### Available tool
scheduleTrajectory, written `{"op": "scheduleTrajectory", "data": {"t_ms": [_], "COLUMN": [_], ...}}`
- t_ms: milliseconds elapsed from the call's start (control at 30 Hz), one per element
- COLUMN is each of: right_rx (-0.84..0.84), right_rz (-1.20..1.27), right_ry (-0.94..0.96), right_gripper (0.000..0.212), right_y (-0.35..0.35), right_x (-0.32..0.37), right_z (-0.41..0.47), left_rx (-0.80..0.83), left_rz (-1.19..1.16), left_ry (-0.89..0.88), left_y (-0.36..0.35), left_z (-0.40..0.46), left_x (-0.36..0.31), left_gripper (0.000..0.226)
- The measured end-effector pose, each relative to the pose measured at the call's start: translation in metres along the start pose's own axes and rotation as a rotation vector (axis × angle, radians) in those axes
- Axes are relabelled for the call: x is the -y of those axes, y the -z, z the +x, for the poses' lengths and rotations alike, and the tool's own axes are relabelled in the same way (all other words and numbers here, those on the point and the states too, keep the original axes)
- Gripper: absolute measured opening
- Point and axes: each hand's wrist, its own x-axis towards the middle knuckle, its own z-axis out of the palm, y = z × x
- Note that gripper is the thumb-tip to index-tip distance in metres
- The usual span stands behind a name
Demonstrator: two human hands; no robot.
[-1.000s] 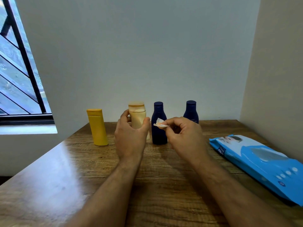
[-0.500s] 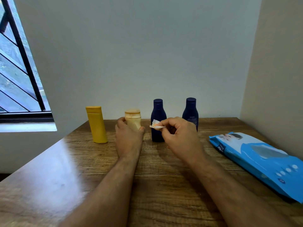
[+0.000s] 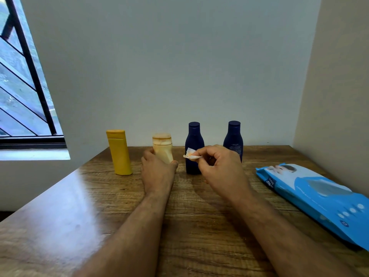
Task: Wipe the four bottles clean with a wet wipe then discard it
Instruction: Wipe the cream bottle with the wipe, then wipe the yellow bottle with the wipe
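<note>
Four bottles stand in a row near the back of the wooden table (image 3: pixel 79 216): a yellow bottle (image 3: pixel 119 151), a cream bottle (image 3: pixel 162 146), a dark blue bottle (image 3: pixel 194 146) and a second dark blue bottle (image 3: pixel 233 136). My left hand (image 3: pixel 157 172) grips the cream bottle low down, hiding its base. My right hand (image 3: pixel 221 168) pinches a small folded wet wipe (image 3: pixel 190 154), stained orange, in front of the first dark blue bottle. It also covers the lower part of the second blue bottle.
A blue pack of wet wipes (image 3: pixel 319 196) lies on the table at the right, close to the side wall. A window with black bars (image 3: pixel 26 76) is at the left. The bottles stand just in front of the back wall.
My left hand has lowered the cream bottle back into the row on the table. My right hand has stayed near the blue bottle with the wipe.
</note>
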Motion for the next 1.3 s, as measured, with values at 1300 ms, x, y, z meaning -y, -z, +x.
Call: {"op": "scheduleTrajectory", "data": {"t_ms": [1300], "right_rx": [0.143], "right_rz": [0.010], "right_ry": [0.102], "right_gripper": [0.020], "right_y": [-0.062], "right_x": [0.034], "right_z": [0.010], "left_rx": [-0.306], "left_rz": [-0.121], "left_ry": [-0.198], "left_y": [0.064], "left_z": [0.053], "left_x": [0.051], "left_gripper": [0.098]}}
